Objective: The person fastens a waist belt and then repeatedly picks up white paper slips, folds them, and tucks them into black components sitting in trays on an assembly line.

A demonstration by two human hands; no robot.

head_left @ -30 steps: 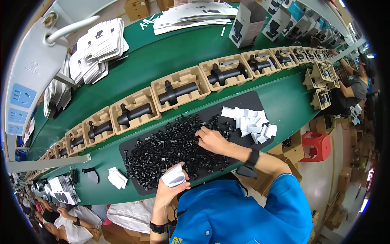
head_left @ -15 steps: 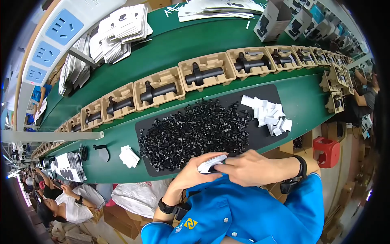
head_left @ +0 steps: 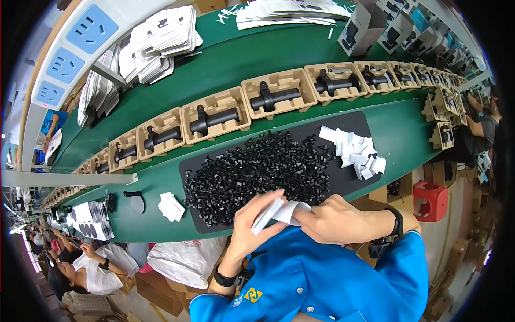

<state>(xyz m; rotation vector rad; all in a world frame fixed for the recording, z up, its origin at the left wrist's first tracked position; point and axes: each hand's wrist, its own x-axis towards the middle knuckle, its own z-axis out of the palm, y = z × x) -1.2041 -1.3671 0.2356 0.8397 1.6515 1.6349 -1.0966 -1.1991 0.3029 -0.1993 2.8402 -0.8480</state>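
Near the table's front edge, my left hand (head_left: 245, 225) is closed on a small stack of white paper slips (head_left: 265, 219), thumb and fingers on either side of it. My right hand (head_left: 340, 221) pinches one curved white paper slip (head_left: 288, 211) that bends away from the stack. Just beyond both hands, a large heap of small black parts (head_left: 263, 172) covers a dark grey mat (head_left: 357, 126). Loose white paper slips (head_left: 355, 152) lie in a pile on the mat's right end. Another small stack of white slips (head_left: 170, 207) sits left of the mat.
Behind the mat runs a row of brown moulded trays (head_left: 214, 129) with black tubular devices. Flat white printed cartons (head_left: 163, 32) and upright boxes (head_left: 363, 29) stand at the back. A power strip (head_left: 70, 53) hangs upper left. A person (head_left: 102, 268) sits at left; a red stool (head_left: 431, 201) stands at right.
The stack in my left hand has tilted upright, and my right hand has bent one slip away from it. The row of brown trays has shifted slightly to the right.
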